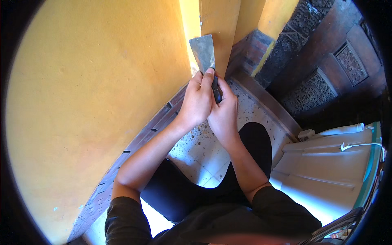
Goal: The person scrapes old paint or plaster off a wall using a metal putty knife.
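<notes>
A putty knife (pixel 204 52) with a flared, worn metal blade points up and away from me. My right hand (pixel 226 107) wraps around its dark handle (pixel 217 89). My left hand (pixel 197 99) presses against the right, its thumb lying at the base of the blade. Behind the blade stands the yellow-painted corner of a wall pillar (pixel 218 23); whether the blade's edge touches it I cannot tell. Small pale chips mark the paint along that corner. Most of the handle is hidden by my fingers.
A yellow wall (pixel 101 92) with a brick-patterned skirting (pixel 159 122) runs along my left. Dark debris is scattered over the tiled floor (pixel 196 156). To the right are a carved wooden door (pixel 324 70) and a white plastic appliance (pixel 321 165) with a plug on a white cord (pixel 361 144).
</notes>
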The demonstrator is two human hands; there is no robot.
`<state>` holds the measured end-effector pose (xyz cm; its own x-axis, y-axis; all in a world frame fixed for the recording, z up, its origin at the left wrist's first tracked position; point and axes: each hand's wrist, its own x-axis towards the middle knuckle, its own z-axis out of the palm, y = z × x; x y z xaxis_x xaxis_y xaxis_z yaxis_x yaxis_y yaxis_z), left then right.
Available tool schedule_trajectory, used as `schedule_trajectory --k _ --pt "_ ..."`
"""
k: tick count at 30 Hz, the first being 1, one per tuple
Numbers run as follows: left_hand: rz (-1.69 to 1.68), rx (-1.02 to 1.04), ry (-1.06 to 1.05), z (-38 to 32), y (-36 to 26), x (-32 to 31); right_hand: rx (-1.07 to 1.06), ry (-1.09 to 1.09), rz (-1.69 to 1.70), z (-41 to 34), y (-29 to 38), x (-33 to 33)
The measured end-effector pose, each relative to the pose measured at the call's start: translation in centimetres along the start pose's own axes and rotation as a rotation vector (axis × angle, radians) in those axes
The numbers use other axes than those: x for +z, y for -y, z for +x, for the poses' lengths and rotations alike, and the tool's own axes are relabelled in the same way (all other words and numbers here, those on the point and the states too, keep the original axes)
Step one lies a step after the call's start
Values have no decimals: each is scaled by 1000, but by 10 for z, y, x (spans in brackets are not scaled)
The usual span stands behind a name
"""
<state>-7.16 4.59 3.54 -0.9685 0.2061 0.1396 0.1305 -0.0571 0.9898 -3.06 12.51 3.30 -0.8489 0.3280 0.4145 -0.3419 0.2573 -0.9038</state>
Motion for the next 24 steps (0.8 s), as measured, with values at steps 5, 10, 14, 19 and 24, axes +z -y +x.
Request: schedule_trajectory --k 5,10,14,19,24 --pt "-65 47 0 5 -21 4 54 9 82 6 16 -4" --pt "4 64 -53 3 -7 8 -13 -7 22 0 -3 -3" --pt "-11 39 -26 11 -40 4 55 36 102 20 28 -4" --pt "14 4 -34 0 -12 8 3 -2 60 1 -5 -3" --pt "-44 95 -19 18 -47 6 37 52 124 30 30 -4"
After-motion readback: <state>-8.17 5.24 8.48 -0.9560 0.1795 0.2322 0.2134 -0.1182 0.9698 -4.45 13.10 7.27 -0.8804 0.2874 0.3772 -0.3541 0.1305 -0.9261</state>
